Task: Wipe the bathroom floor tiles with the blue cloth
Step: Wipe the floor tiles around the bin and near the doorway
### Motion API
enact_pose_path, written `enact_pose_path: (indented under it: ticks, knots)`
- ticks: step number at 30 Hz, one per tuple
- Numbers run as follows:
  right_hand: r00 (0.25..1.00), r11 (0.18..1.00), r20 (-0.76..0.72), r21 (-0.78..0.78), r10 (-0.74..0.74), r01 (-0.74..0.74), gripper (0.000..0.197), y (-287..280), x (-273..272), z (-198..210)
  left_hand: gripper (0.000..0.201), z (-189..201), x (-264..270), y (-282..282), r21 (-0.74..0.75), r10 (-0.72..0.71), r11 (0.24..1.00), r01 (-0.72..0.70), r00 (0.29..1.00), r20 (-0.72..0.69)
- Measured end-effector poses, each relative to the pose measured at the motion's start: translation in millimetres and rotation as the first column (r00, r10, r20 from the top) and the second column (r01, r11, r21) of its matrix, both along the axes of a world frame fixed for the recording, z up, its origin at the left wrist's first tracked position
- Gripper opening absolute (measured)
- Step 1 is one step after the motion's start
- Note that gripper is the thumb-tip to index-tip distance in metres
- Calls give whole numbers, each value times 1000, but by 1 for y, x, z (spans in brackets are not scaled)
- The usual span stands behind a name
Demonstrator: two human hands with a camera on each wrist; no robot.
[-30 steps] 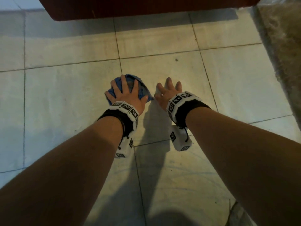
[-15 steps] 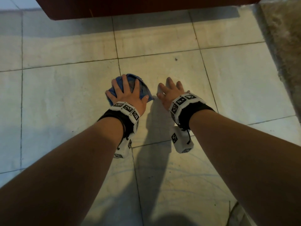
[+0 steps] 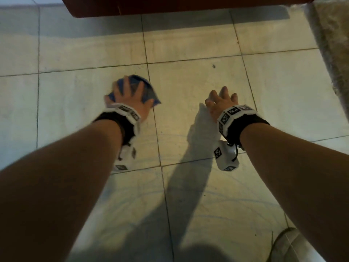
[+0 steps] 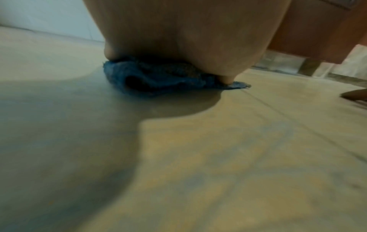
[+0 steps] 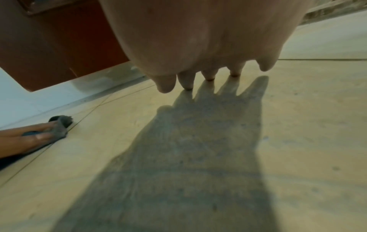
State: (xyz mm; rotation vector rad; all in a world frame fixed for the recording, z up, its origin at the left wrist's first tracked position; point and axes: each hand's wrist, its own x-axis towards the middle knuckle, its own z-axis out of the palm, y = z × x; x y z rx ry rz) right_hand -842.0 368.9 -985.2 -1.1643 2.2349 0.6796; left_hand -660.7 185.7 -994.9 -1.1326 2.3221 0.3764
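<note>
Under the left hand (image 3: pixel 130 100) lies the cloth (image 3: pixel 149 89), bunched into a low wad on the floor (image 3: pixel 188 91), its blue edges showing past the fingers on the far side and toward the thumb. That hand is spread flat, fingers splayed and straight, pressing the wad down rather than clutching it; the left wrist view shows the palm bearing on the cloth (image 4: pixel 158 78) with one corner poking out flat onto the tile. It sits just left of a grout line (image 3: pixel 153 114) that runs away from the person, so the tile to its right is the nearest fresh ground. The right hand (image 3: pixel 221 103) is well apart from the cloth, to its right on the neighbouring tile, fingers extended and slightly parted, holding nothing; in the right wrist view its fingertips (image 5: pixel 186 84) seem to meet their own shadow, so it is probably propped there as a brace, though contact is not certain. Judging from this, the wiping belongs to the left hand alone, and the likely stroke runs sideways across the grout line toward the right hand, or outward toward the brown cabinet (image 3: pixel 170 4). A small dark speck (image 3: pixel 214 66) lies beyond and between the two hands.
</note>
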Motion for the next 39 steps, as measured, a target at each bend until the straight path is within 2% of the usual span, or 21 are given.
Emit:
enact_pose_path:
  ticks: [2, 4, 7, 14, 18, 20, 22, 24, 26, 28, 31, 33, 36, 39]
  knots:
    - [999, 999, 20, 31, -28, 27, 63, 0, 1, -3, 70, -1, 6, -10, -25, 71, 997, -70, 997, 13]
    - [987, 989, 59, 45, -147, 144, 61, -3, 2, 0, 72, -1, -3, -1, -30, 112, 993, -112, 994, 6]
    - [972, 976, 87, 46, -217, 213, 62, -10, 1, -1, 74, 1, -23, 28, -1, 48, 999, -48, 999, -2]
    - [994, 999, 93, -11, -49, 50, 65, 1, -14, -31, 74, 2, -60, 82, 13, -121, 993, 121, 992, -39]
    - [948, 946, 187, -149, -258, 287, 58, 9, -12, -32, 74, 0, -70, 109, 30, -253, 966, 256, 964, -80]
    - [926, 927, 196, -131, -323, 351, 56, 8, -11, -28, 74, -1, -70, 113, 37, -292, 954, 296, 952, -95]
    - [939, 944, 180, -102, -292, 313, 59, 6, -11, -26, 72, -3, -68, 107, 16, -319, 947, 322, 944, -87]
    - [979, 986, 152, -72, -136, 148, 62, 7, -12, -28, 71, -1, -67, 95, -4, -323, 946, 323, 944, -65]
    - [988, 998, 146, -44, -45, 52, 64, 12, -15, -30, 70, 3, -65, 77, 0, -238, 971, 238, 971, -35]
    - [984, 996, 167, -46, -68, 77, 60, 18, -17, -35, 70, 4, -64, 64, 12, -129, 992, 129, 992, -1]
    - [979, 992, 176, -53, -101, 112, 58, 23, -15, -39, 71, 5, -65, 69, 0, -58, 998, 58, 998, 8]
    - [984, 995, 154, -38, -91, 98, 65, 24, -15, -41, 72, 5, -70, 91, 21, -98, 995, 99, 995, -19]
    - [979, 989, 163, -56, -124, 134, 69, 23, -17, -40, 73, 6, -72, 130, 46, -285, 956, 290, 955, -85]
    - [975, 983, 162, -82, -151, 165, 66, 22, -13, -36, 74, 3, -69, 136, 55, -382, 919, 390, 917, -109]
